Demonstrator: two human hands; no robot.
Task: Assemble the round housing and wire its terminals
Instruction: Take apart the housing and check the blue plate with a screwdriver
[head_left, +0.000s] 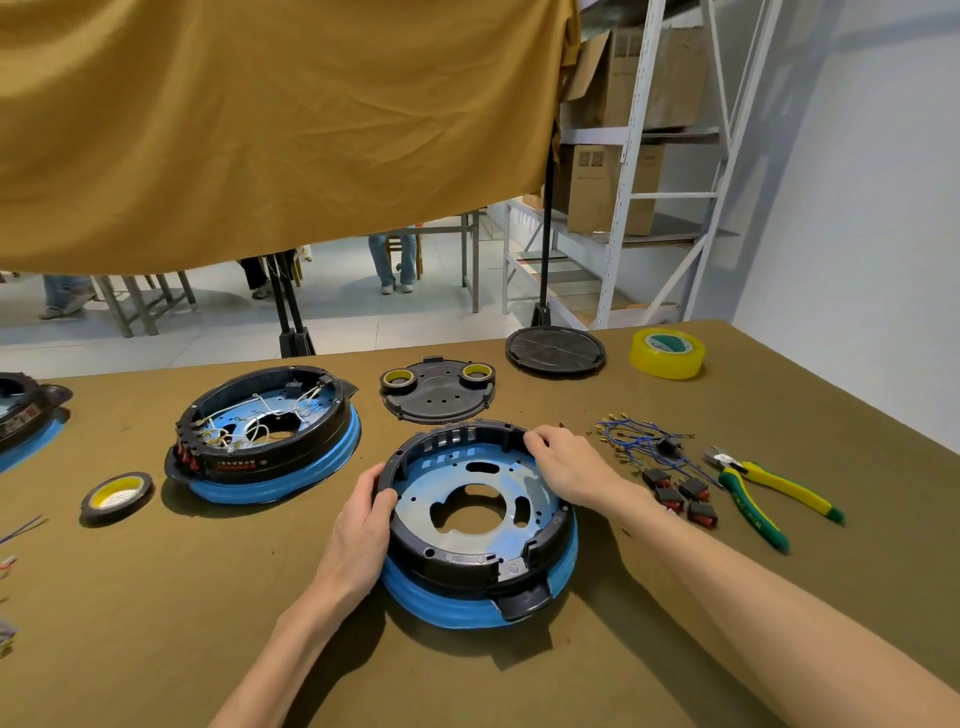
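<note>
Head | both hands (363, 519) (571, 462) — fingers clamped on round housing (467, 561) rim | housing empty — no wires inside

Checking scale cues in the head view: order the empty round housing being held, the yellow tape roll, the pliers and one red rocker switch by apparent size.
1. Round housing
2. Pliers
3. Yellow tape roll, though it lies farther off, so its rank against the pliers is unsure
4. Red rocker switch

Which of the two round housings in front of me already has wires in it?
The left housing, untouched; white wires cross its inside. The one your hands hold is bare.
</note>
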